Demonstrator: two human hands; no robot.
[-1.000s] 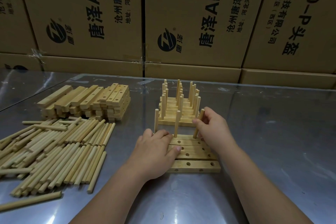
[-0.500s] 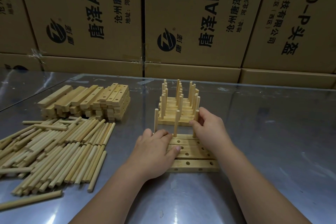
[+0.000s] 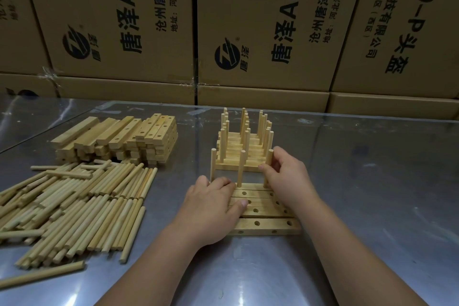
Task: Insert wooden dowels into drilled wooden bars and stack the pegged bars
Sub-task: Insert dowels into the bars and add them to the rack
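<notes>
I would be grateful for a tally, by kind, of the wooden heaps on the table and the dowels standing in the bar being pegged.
Loose dowel piles: 1
Unpegged bar stacks: 1
Pegged bar stacks: 1
Upright dowels in the bar being pegged: 3
Total: 6

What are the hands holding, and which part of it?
The right hand pinches the rightmost upright dowel by its upper half. The left hand holds nothing; it presses flat on the drilled bars.
</notes>
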